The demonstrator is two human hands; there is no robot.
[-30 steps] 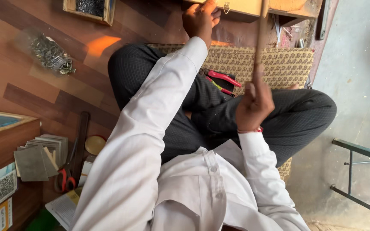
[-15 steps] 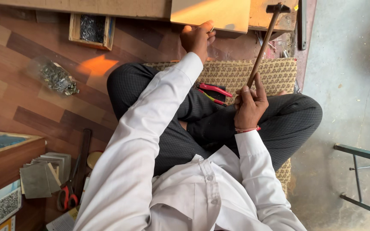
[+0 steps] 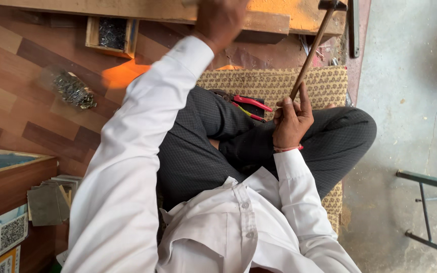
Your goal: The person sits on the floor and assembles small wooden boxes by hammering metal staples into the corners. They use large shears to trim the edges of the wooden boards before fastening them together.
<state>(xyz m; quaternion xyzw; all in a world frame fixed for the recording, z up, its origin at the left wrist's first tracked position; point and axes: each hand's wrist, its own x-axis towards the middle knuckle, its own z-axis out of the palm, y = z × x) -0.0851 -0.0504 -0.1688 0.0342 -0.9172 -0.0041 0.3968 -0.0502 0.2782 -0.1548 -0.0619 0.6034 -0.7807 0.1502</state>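
Observation:
My right hand (image 3: 292,120) is shut around the lower end of a hammer's wooden handle (image 3: 309,53). It holds the hammer over my crossed legs, and the dark hammer head (image 3: 332,5) is up at the top edge beside a wooden board (image 3: 264,20). My left hand (image 3: 218,20) is blurred. It reaches out at arm's length and rests against that board. Its fingers run out of the top of the view, so whether it holds anything is hidden.
I sit on a woven mat (image 3: 279,81), with red-handled pliers (image 3: 251,103) by my knee. On the wood-patterned floor are a small wooden box of nails (image 3: 111,34) and a clear bag of nails (image 3: 73,90). A wooden crate (image 3: 11,177) and grey sheets (image 3: 46,202) lie at the left. A metal frame (image 3: 426,202) stands at the right.
The hammer has tilted from nearly upright to leaning right, with its head near the board. My left hand has moved farther up onto the board and is now blurred.

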